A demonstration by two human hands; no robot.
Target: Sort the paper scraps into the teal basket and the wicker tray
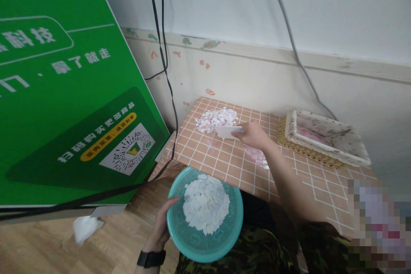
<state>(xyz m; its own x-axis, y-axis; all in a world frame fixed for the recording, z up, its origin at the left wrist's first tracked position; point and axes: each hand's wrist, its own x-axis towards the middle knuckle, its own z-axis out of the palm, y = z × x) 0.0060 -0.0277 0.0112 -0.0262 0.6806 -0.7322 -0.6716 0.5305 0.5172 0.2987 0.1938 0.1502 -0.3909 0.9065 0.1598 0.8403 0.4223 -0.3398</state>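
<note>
My left hand (163,221) grips the left rim of a round turquoise plastic basket (205,252), its thumb over the edge. Inside the basket lies a heap of small white flakes (205,203), like paper scraps. My right hand (253,135) is closed on a flat white scraper (226,131) held on its edge at the tabletop. Just beyond that scraper is a loose pile of white and pinkish scraps (216,119). More pink scraps (257,156) lie under and beside my right wrist, partly hidden by the forearm.
A cloth-lined wicker basket (321,137) with something pink inside stands at the table's right. The brown checked tablecloth (221,171) meets the wall. Black cables (171,94) hang at left before a green sign cabinet (80,85). A white bag (86,227) lies on the floor.
</note>
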